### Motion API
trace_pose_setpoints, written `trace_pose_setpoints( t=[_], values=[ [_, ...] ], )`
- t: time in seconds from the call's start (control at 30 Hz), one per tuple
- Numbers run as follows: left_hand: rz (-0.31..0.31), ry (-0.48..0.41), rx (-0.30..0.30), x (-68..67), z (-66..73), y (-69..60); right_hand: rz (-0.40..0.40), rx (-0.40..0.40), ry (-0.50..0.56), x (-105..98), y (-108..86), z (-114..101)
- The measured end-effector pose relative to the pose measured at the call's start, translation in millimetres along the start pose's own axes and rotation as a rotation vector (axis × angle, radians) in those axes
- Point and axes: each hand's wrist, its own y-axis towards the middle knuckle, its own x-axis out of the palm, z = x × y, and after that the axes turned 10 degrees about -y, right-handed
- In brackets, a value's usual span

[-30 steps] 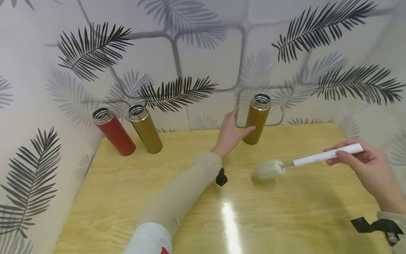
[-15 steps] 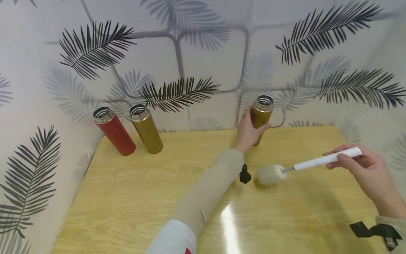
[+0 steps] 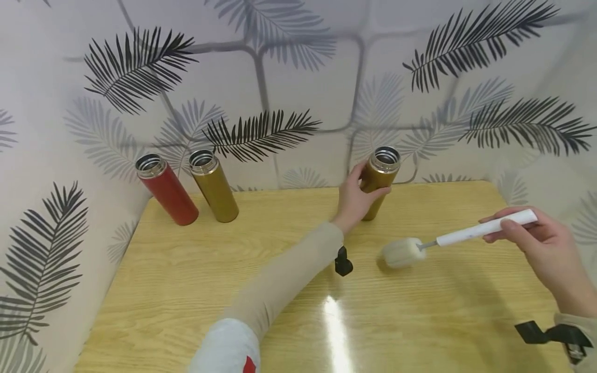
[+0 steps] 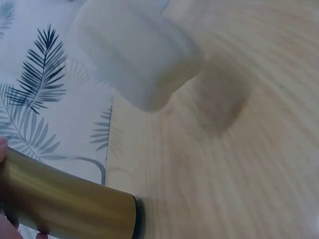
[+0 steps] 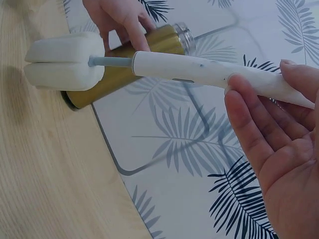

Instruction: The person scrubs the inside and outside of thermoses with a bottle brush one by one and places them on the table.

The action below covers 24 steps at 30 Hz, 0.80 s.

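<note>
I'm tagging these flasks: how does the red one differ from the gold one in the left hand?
Colour: the red flask has a red body, the held flask a gold one. Handling: the left hand grips the held flask, while the red flask is untouched. Place: in the head view, the red flask stands at the left beside another gold flask; the held flask is farther right. Both are open at the top.

The head view looks forward and down over the table (image 3: pixel 186 290); 2 closer wrist views, turned sideways, share its far edge, 1 gold bottle (image 5: pixel 112 83) and the sponge (image 5: pixel 70 74).
</note>
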Motion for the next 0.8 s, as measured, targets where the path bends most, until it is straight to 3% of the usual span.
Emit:
trace_pose_setpoints(
  t=[0.2,0.33,0.6,0.8],
  values=[
    [-0.039,-0.012,-0.022,-31.8,0.2,-31.1,0.002,-0.008,-0.001,2.3,1.5,-2.3],
    [-0.03,-0.039,-0.051,-54.5,2.9,-48.4,-0.003,0.015,-0.05,4.1,4.6,-3.9],
    [-0.041,-0.063,-0.037,-89.9,17.7,-71.3,-0.027,0.017,-0.063,12.6,8.3,-6.3],
    [-0.063,-0.041,-0.03,-108.7,26.3,-92.4,-0.059,0.015,-0.054,21.7,11.9,-6.7]
  ],
)
